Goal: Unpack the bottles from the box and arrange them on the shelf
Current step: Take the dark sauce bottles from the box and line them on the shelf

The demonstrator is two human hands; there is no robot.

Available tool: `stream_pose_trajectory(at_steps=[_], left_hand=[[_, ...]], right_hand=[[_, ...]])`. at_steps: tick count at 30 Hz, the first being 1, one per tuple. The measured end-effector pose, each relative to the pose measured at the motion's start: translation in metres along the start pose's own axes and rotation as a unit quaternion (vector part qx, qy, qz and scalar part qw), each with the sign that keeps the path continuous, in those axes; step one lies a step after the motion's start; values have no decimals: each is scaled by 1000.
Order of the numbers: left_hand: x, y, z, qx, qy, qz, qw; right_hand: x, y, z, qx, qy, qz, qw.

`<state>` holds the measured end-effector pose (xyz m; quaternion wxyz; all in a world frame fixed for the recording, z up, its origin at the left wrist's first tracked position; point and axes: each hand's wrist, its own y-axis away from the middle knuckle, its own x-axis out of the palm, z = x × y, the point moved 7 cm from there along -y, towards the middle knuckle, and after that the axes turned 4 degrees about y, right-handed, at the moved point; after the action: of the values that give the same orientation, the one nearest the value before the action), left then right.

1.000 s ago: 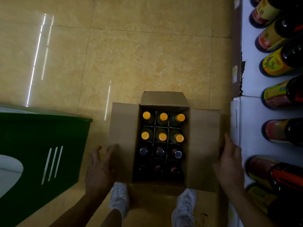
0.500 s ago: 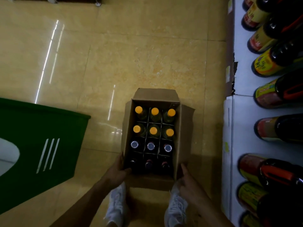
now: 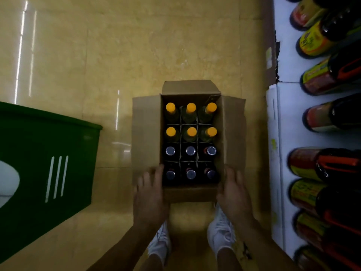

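An open cardboard box (image 3: 145,132) sits on the tiled floor in front of my feet. Cardboard dividers split it into cells. The far two rows hold several bottles with orange caps (image 3: 191,108); the near two rows hold several dark bottles with silver caps (image 3: 190,151). My left hand (image 3: 150,194) lies flat with spread fingers on the box's left flap near the front corner. My right hand (image 3: 233,194) rests on the right flap at the front right corner. Neither hand holds a bottle. The white shelf (image 3: 289,122) runs along the right.
Large dark bottles with red and yellow labels (image 3: 320,163) lie in rows on the shelf. A green bin (image 3: 48,159) stands on the floor to the left of the box. My two white shoes (image 3: 220,233) are just behind the box. Bare tiles stretch beyond it.
The side flaps, raised upright half a second ago, are now spread outward. Both hands moved from the box's front corners up onto the flaps.
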<state>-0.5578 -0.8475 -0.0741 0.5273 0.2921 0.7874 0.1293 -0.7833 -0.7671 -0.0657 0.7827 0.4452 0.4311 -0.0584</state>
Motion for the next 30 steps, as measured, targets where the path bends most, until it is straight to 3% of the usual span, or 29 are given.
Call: stream_pose_trajectory(at_steps=[3,8,13,18,21,26,30], left_hand=[[6,2,-25,91,34,26,995],[16,-25,-65,125,99,24,987],[37,-44,-95,101,86,21,991],[67,-24,-105,26,171,64,983],[68,-15,-100,-18,214,50,975],[63,-27,-96,23,177,25,984],[58,-49,-96,130,90,32,987]], right_hand=[[1,5,14,-50,13,3,999],[29,-19,12,-75,113,55,989],[38,-39,7,-81,150,91,981],[38,-52,20,-135,260,82,953],[34,-54,25,-152,275,91,945],[41,-56,21,-177,300,104,931],[42,-62,25,-213,337,117,910]])
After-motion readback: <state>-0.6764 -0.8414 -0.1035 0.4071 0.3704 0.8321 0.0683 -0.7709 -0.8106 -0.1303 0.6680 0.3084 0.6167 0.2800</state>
